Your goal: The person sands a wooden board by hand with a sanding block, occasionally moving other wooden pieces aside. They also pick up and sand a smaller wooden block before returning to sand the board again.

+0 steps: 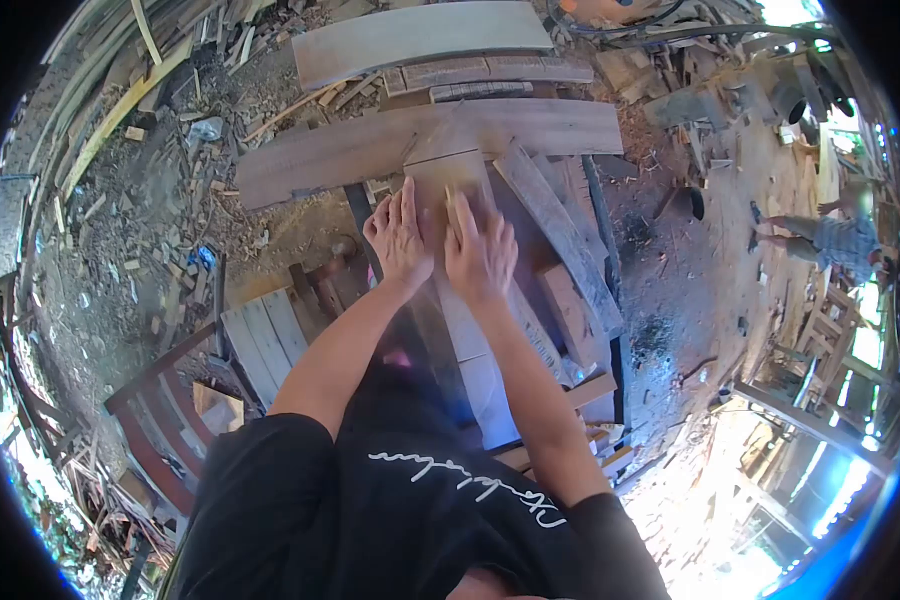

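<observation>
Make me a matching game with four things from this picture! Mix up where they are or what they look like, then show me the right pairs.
1. shirt
2. left hand
3. other person
4. long pale board

A. at the far right of the picture
B. black with white writing
C. near the picture's top edge
D. just beside the right hand

Pairs: 1-B, 2-D, 3-A, 4-C

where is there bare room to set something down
Freest: the dirt ground between the bench's right edge and the other person; the pale board beyond the brown plank also looks bare. Crowded: around the left hand and right hand, where boards lie close, and the ground at left, strewn with scraps.
</observation>
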`<action>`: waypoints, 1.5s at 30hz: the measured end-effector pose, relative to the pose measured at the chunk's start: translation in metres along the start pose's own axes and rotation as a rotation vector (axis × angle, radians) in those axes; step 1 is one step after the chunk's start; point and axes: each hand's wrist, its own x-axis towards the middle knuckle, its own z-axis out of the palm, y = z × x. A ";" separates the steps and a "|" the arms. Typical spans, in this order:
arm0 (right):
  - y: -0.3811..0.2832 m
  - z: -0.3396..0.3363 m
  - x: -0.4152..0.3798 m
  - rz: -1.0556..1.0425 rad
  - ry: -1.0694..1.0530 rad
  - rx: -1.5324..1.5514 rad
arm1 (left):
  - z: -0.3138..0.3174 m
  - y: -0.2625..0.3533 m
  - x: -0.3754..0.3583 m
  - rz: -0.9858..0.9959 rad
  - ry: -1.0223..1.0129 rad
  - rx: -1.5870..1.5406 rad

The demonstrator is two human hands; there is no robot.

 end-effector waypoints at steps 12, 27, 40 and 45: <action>0.041 -0.039 -0.167 -0.009 -0.148 -0.017 | 0.004 -0.007 -0.004 -0.006 -0.032 0.026; 0.010 -0.035 -0.102 0.025 -0.072 0.046 | 0.003 -0.007 -0.004 0.008 -0.009 -0.001; -0.024 0.013 0.044 -0.019 0.004 0.142 | 0.003 -0.006 -0.004 -0.022 -0.054 0.007; -0.005 -0.005 -0.028 -0.003 -0.042 0.082 | -0.001 -0.002 -0.003 -0.030 -0.063 -0.001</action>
